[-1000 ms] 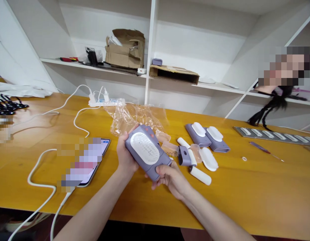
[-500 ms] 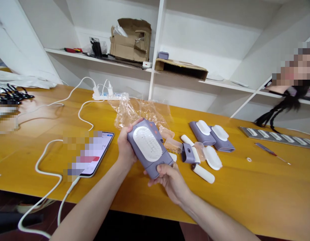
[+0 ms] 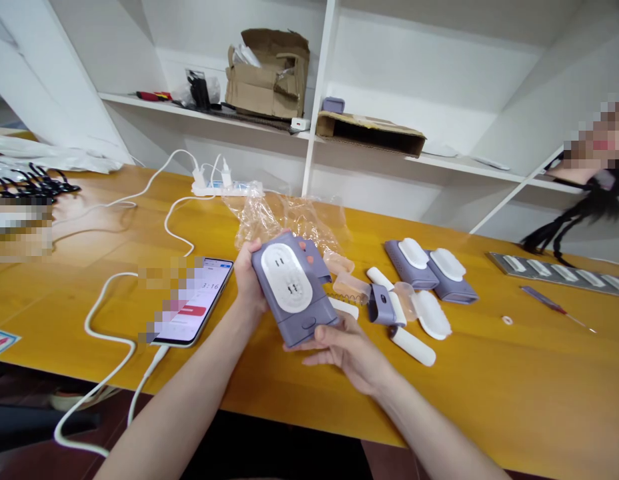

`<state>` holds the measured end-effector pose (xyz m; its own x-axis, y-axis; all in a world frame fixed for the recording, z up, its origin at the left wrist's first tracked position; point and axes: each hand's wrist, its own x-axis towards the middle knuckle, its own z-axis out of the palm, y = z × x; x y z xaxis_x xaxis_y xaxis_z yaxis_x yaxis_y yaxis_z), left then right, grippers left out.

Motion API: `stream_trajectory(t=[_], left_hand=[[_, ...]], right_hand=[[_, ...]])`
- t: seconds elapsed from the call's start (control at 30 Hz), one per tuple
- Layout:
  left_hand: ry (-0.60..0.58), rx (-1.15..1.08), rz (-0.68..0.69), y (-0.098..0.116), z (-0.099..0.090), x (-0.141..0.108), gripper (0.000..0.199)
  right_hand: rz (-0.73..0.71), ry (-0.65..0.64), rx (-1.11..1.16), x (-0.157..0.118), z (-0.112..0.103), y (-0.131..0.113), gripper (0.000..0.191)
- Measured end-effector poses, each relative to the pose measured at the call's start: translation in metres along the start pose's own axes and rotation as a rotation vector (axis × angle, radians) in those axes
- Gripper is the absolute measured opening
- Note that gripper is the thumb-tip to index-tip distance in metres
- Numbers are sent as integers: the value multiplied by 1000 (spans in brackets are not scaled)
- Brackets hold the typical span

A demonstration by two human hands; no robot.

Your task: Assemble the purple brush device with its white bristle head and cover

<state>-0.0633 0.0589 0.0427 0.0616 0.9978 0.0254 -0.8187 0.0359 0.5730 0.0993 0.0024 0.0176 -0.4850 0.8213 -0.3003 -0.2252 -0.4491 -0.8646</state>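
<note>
And here's the lilac-grey plastic housing, up off the table in both hands, its white oval panel facing the camera with two pairs of dark slots showing. The long axis tilts from upper left down to lower right. The left hand curls around the upper long edge, fingers mostly behind the housing, with a firm hold. The right hand sits under the lower end, palm up and fingers spread flat, cradling rather than gripping. That lower end lies nearest the right hand, the upper end nearest the left.

Just past the housing, on the yellow wooden table, a crumpled clear plastic bag lies behind the hands. To the right are a coil spring, a small lilac part, a white roller and a loose white oval cover. Farther right sit two lilac units side by side. Left of the hands, a smartphone lies on its white cable.
</note>
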Motion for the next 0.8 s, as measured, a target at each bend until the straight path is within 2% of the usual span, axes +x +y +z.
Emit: stream_trajectory(t=[0.1,0.2,0.4,0.53,0.67,0.8], left_hand=[[14,-1,-6,1,4,-3,42],[-10,19,7,-1,9,-9,48],[-76,52,18,-9,10,-17,56],[-90,28,-5,-11,8,-17,62],[-121,61,6,-12,7,-14,73],[-33,106,83,-22,4,-17,83]], right_hand=[[-6,45,-85,-2,-2,-15,39],[72,-13,-214,-3,-2,-22,37],[114,-47,-325,0,-4,-14,26],[26,-1,-235,2,-3,-1,13],[-61,115,-140,0,-1,10,14],[-160,184,-95,1,-6,6,17]])
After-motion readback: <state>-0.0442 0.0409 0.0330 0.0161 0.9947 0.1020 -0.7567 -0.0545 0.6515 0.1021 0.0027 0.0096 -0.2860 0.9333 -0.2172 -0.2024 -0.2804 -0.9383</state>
